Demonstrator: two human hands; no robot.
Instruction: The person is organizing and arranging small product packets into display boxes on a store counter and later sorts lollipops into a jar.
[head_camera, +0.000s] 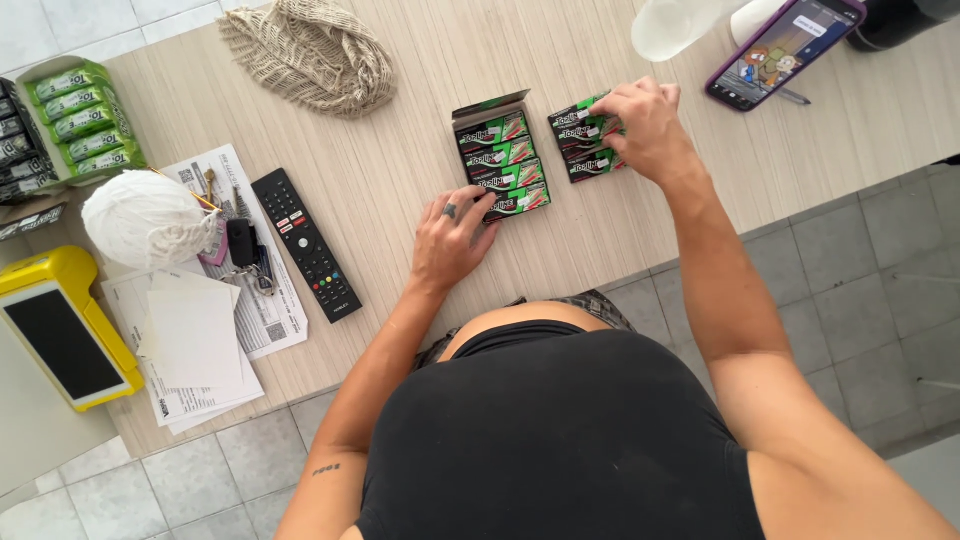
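Seen from above, a person in a black top leans over a pale wood-grain counter (400, 180) with both bare arms reaching forward. Their left hand (455, 240) lies palm down, fingers loosely together, with the fingertips touching the near end of an open cardboard tray (500, 160) holding 4 green-and-red gum packs in a row. Their right hand (645, 128) stretches further out, wrist bent, fingers curled down and closed over a second stack of gum packs (585, 140) just beside the tray; the hand hides the right end of that stack, so its count is unclear.

To the left lie a black remote control (305, 245), a ball of white yarn (145, 218), keys (245, 255), papers (200, 345), and a yellow device with a dark screen (60, 330). A box of light-green packs (80, 115) is cut off at the left edge. A beige net bag (315, 50) and a phone in a purple case (785, 48) sit at the far side, partly cropped by the top edge.
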